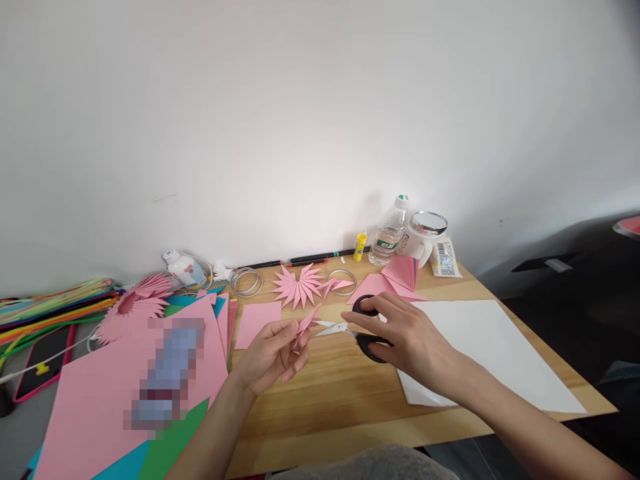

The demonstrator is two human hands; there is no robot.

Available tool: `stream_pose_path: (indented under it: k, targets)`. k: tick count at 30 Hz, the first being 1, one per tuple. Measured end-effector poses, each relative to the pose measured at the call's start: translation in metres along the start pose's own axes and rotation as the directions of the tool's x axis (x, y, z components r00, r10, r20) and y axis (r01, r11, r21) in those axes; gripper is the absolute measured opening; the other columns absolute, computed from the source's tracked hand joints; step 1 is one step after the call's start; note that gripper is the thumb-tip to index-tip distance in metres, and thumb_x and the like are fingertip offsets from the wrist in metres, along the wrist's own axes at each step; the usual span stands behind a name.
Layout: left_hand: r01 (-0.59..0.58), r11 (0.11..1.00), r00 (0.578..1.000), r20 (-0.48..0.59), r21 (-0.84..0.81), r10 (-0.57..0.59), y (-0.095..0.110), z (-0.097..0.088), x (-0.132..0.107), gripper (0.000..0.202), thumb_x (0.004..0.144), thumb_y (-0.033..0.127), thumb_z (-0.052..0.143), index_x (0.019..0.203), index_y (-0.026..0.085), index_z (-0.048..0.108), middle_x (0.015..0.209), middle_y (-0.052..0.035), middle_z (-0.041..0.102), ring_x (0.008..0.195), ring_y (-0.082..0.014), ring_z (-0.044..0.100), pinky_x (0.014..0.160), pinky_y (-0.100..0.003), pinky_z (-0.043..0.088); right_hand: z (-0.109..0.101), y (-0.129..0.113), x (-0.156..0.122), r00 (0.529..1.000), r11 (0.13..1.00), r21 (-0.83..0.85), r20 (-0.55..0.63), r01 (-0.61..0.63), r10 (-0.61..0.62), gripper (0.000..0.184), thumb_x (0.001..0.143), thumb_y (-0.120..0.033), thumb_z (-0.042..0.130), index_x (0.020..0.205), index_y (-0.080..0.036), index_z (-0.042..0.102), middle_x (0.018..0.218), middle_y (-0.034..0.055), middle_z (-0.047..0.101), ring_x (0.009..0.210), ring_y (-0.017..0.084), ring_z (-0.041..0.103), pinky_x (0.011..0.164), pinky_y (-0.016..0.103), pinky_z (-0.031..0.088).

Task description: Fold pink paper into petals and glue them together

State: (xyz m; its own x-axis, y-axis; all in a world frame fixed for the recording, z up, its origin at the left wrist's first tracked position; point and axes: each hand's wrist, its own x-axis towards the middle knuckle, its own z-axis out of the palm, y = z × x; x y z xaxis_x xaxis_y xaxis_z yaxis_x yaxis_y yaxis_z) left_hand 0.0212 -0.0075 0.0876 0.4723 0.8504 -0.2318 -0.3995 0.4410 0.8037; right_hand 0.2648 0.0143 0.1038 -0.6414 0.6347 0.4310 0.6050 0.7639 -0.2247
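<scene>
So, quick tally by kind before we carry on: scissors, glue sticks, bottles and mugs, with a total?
Scissors: 1, in the right hand
Glue stick: 1
Bottles: 2, the clear bottle and the white bottle
Mug: 1
Total: 5

The table's (320, 415) near edge offers passage; scissors (341, 327) (hand-held) bar the middle, a bottle (388, 237) the far edge.
</scene>
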Motion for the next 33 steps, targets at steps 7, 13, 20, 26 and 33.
stream_pose_path:
  k: [7,13,20,26,33]
  targets:
    - [-0.014,0.999,1.000,0.012,0.041,0.013,0.000,0.000,0.001,0.024,0.083,0.033,0.055,0.077,0.010,0.060,0.069,0.0003,0.044,0.043,-0.0045,0.047,0.027,-0.014,0.027,-0.003,0.000,0.001,0.999,0.996,-0.087,-0.028,0.013,-0.016,0.044,0.072,-0.004,0.051,0.111,-0.023,0.057,0.096,0.0077,0.060,0.083,0.019,0.054,0.066,0.029,0.042]
    - [-0.001,0.999,1.000,0.019,0.034,0.000,0.000,0.003,0.003,0.026,0.082,0.034,0.055,0.071,0.010,0.057,0.068,0.0004,0.045,0.042,-0.0042,0.047,0.026,-0.014,0.026,-0.007,-0.002,0.002,0.999,0.991,-0.128,-0.016,0.038,-0.041,0.046,0.071,-0.003,0.050,0.112,-0.023,0.057,0.095,0.0079,0.060,0.082,0.020,0.053,0.065,0.029,0.040]
    - [0.080,0.993,0.996,-0.033,0.091,-0.077,0.002,0.002,0.005,0.030,0.077,0.037,0.061,0.064,0.011,0.053,0.062,0.0018,0.044,0.037,-0.0024,0.042,0.025,-0.014,0.019,-0.014,0.001,0.006,0.986,0.973,-0.156,0.040,0.168,-0.163,0.041,0.082,-0.007,0.043,0.119,-0.023,0.052,0.097,0.0097,0.058,0.084,0.019,0.051,0.070,0.032,0.039]
    - [0.100,0.974,0.995,-0.026,0.202,-0.097,0.008,0.009,0.005,0.031,0.079,0.040,0.058,0.065,0.013,0.053,0.046,0.0024,0.047,0.030,-0.0020,0.032,0.026,-0.015,0.016,-0.022,0.009,0.010,0.972,0.959,-0.174,0.110,0.226,-0.209,0.035,0.089,-0.011,0.037,0.117,-0.023,0.055,0.086,0.0065,0.060,0.072,0.016,0.051,0.059,0.028,0.035]
    - [0.081,0.979,0.995,-0.076,0.189,-0.068,0.010,0.019,0.004,0.030,0.078,0.038,0.060,0.062,0.014,0.051,0.048,0.0045,0.042,0.033,-0.0022,0.032,0.027,-0.014,0.014,-0.027,0.006,0.014,0.968,0.939,-0.235,0.065,0.252,-0.243,0.036,0.089,-0.009,0.032,0.112,-0.022,0.058,0.081,0.0061,0.061,0.066,0.014,0.050,0.053,0.026,0.032]
